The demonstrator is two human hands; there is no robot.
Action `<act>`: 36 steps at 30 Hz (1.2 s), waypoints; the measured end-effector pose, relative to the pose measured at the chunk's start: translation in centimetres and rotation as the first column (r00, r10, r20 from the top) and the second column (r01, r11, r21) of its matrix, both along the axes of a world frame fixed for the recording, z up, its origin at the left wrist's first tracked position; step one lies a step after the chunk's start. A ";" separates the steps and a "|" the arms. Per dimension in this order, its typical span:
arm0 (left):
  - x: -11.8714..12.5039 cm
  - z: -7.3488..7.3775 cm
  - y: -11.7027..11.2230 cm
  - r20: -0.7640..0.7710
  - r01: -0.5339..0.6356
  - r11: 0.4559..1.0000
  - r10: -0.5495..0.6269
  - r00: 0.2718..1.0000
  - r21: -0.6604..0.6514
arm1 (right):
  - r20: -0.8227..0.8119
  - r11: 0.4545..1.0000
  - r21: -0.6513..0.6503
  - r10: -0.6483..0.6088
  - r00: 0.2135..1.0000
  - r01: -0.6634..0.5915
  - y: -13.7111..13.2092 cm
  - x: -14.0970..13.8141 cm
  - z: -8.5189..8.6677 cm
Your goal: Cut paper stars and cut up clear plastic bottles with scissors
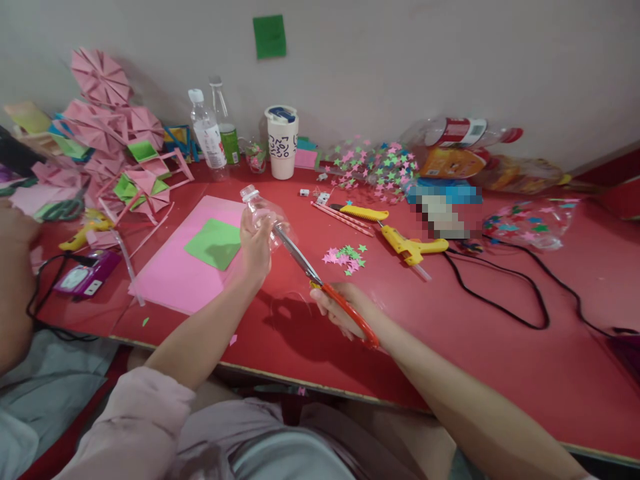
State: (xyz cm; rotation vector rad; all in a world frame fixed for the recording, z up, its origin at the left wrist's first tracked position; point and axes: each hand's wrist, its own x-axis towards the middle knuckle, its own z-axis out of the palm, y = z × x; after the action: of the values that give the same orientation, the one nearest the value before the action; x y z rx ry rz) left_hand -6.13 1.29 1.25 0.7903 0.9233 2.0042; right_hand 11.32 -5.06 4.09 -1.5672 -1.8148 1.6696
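Observation:
My left hand is closed round a clear plastic bottle, held tilted above the red table with its neck pointing up and left. My right hand grips red-handled scissors. Their metal blades reach up-left and touch the bottle's side. A pink sheet with a green paper square on it lies just left of the bottle. A small heap of pink and green paper stars lies to the right of the blades.
A yellow glue gun with a black cable, a yellow cutter and pink sticks lie mid-table. Bottles and a white cup stand by the wall. Pink folded paper shapes pile at the left. Another person's arm is at the left edge.

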 end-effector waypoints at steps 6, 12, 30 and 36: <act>0.1 -0.4 0.1 -0.038 0.044 0.998 -0.042 0.998 0.036 | -0.046 0.996 0.022 0.087 0.995 -0.086 0.4 0.3 -0.4; 0.3 -1.0 0.0 -0.070 0.087 0.995 -0.084 0.994 0.040 | -0.056 0.998 0.034 0.052 0.997 -0.050 0.0 0.2 0.2; -0.1 -1.9 0.5 -0.171 0.023 0.999 -0.017 0.985 0.030 | -0.063 0.998 0.025 0.065 0.996 -0.064 0.3 0.4 0.4; -0.1 -2.2 0.5 -0.197 0.015 0.999 -0.007 0.980 0.038 | -0.043 0.999 -0.006 0.035 0.998 -0.035 0.2 0.4 0.5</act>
State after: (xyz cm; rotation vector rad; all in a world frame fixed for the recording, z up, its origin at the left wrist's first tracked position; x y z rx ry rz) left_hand -6.24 1.77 -0.90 1.0283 0.9917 1.9651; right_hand 11.71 -4.83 4.54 -1.4985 -1.8272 1.7132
